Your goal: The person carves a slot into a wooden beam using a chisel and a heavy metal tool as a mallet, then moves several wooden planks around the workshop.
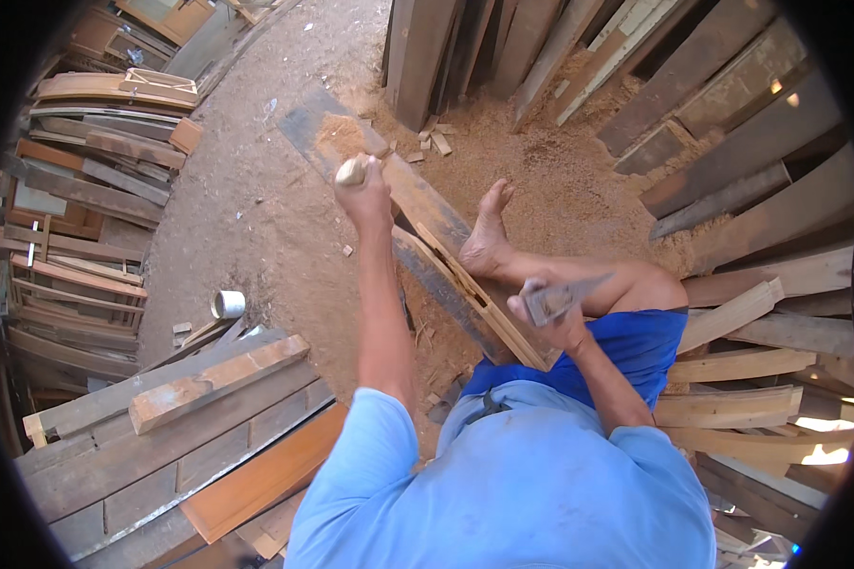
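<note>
long, pale, slotted wooden bar (469,288)

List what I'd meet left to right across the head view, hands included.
Stacked boards → white cup → left hand, gripping a pale round-ended piece → bare foot → right hand, gripping a blurred grey tool → light planks.
</note>
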A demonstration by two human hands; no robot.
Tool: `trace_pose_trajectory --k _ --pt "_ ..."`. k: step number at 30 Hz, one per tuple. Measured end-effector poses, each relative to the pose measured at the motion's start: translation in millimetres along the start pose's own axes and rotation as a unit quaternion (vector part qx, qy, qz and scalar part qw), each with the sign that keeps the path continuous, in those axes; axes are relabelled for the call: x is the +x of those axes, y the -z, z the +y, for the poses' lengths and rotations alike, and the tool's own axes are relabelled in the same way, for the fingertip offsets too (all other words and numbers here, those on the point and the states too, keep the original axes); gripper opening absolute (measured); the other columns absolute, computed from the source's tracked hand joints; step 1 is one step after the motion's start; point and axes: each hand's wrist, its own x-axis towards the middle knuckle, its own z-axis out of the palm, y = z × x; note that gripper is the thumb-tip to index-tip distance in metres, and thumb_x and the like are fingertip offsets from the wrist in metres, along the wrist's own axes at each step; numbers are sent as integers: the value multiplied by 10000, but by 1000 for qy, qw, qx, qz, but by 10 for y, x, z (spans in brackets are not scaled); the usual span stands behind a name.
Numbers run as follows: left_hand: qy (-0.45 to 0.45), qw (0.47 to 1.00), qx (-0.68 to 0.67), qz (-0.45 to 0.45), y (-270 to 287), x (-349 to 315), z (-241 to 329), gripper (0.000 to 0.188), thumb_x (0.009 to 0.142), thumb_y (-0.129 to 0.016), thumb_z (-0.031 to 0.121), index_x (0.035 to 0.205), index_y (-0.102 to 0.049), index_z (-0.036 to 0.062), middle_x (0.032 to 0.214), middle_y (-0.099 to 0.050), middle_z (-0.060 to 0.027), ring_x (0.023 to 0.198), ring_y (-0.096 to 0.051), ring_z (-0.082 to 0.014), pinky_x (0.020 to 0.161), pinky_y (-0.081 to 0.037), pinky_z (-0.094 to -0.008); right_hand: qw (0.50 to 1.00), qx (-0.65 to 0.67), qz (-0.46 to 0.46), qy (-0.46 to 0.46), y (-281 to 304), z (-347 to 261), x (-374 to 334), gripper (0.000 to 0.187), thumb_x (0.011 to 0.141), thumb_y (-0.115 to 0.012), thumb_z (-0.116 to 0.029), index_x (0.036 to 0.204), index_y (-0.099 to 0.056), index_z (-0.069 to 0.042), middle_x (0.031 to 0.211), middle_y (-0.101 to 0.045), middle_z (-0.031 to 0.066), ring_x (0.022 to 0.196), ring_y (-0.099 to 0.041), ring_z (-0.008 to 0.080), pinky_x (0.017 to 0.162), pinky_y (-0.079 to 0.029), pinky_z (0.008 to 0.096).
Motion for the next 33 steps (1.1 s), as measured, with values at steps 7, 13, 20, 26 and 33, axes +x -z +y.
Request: trace_pose_trajectory --k 7,13,20,26,33 --pt "36 999 -35 5 31 317 -333 227 949 -655 79 1098 -519 -24 708 -567 -25 496 -513 -110 437 -420 -287 999 36 0 -40 -68 -46 -73 205 822 -789 -77 845 -585 -66 742 -563 12 675 -529 98 596 -459 295" --pt "79 996 -26 31 39 490 -680 91 925 -645 71 918 -572 17 660 -552 -24 490 -526 -121 436 -442 -290 999 38 -20 -24 -137 7 -19 264 857 -805 -164 865 -554 -82 707 -559 32 631 -522 110 576 -449 294" --pt "121 992 23 34 34 400 -1279 144 877 -669 123 904 -574 18 715 -600 -44 488 -553 -149 456 -466 -317 998 32 -35 -37 -63 64 -128 218 841 -790 -96 863 -575 -65 790 -568 6 691 -519 83 627 -450 271" --pt "136 979 139 56 290 764 -1950 126 883 -667 91 817 -564 60 689 -598 -50 485 -548 -165 460 -445 -345 998 45 -45 -23 -104 35 -130 214 850 -785 -108 883 -578 -69 777 -558 -2 688 -514 78 616 -439 267" --pt "244 937 -205 -141 294 -131 -73 154 911 -699 95 861 -554 80 648 -548 -34 505 -556 -166 477 -486 -332 996 61 -51 -35 -87 16 -79 242 852 -793 -135 889 -565 -67 758 -558 -2 682 -523 89 613 -454 286"
